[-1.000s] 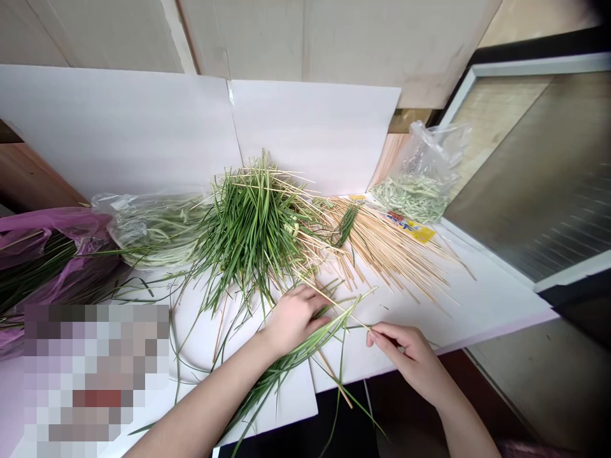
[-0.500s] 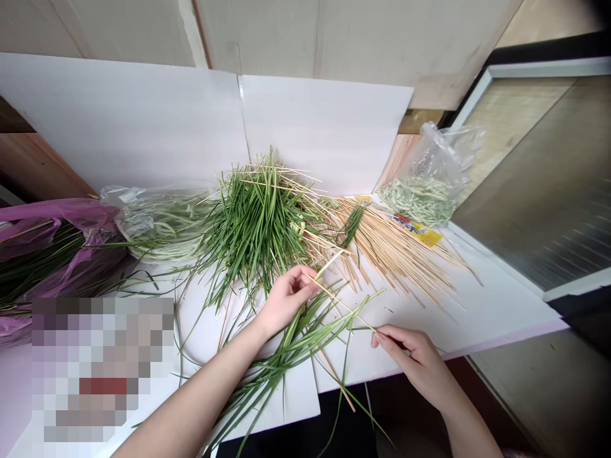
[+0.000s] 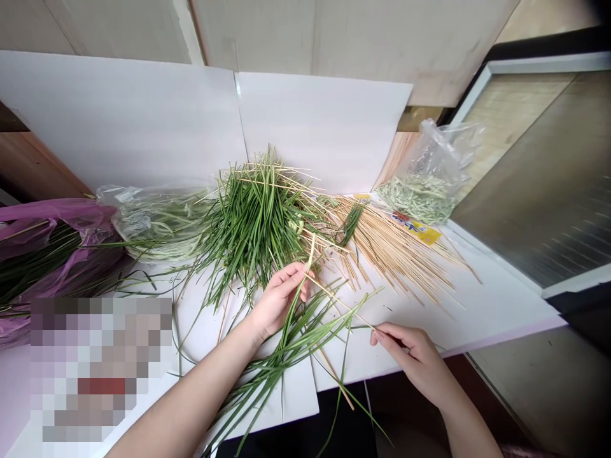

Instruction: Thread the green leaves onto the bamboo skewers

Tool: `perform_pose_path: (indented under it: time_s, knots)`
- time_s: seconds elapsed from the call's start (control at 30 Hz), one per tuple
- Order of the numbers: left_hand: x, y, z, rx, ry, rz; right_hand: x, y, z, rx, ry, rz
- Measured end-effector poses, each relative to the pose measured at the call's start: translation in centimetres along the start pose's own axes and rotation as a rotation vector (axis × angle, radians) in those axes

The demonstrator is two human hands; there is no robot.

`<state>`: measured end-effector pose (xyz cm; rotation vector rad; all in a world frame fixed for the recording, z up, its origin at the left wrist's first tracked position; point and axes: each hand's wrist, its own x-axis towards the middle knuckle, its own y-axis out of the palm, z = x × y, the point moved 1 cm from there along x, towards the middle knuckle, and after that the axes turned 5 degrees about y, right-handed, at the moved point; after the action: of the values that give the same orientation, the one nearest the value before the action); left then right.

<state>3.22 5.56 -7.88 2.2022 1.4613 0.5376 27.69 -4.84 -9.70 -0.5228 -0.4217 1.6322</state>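
Observation:
My left hand (image 3: 282,294) pinches a pale stem end of a green leaf against the tip of a thin wooden skewer (image 3: 338,300). The stem end stands nearly upright above its fingers. At the skewer's other end, my right hand (image 3: 405,356) grips it between thumb and fingers. Long green leaves (image 3: 281,356) lie under and between the hands and hang over the table's front edge. Behind my left hand rises a big heap of green leaves with skewers (image 3: 260,222) across its top. Many bare skewers (image 3: 401,248) lie fanned out at its right.
A clear bag of pale stems (image 3: 157,219) and a pink bag of dark green leaves (image 3: 90,219) lie at the left. At the back right stands a clear bag (image 3: 420,194) of pale green pieces. White boards (image 3: 324,127) line the back; a glass-paned frame (image 3: 539,289) is at the right.
My left hand has shifted slightly left and turned. The pale stem end, which slanted to the right, now points nearly straight up. My right hand has hardly moved.

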Motion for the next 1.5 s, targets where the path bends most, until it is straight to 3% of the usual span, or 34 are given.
perform_pose_path:
  time_s: [0.37, 0.73, 1.0, 1.5]
  knots:
    - [0.31, -0.22, -0.48, -0.051, 0.053, -0.052, 0.12, 0.09, -0.29, 0.002, -0.004, 0.014]
    - [0.27, -0.28, -0.34, 0.022, 0.051, -0.072, 0.12, 0.14, -0.16, 0.009, 0.003, 0.008]
    - [0.31, -0.2, -0.6, 0.172, 0.146, -0.132, 0.01, 0.38, 0.26, 0.047, 0.006, -0.042]
    - [0.22, 0.09, -0.53, 0.243, 0.172, -0.159, 0.06, 0.72, 0.04, 0.069, 0.011, -0.014]
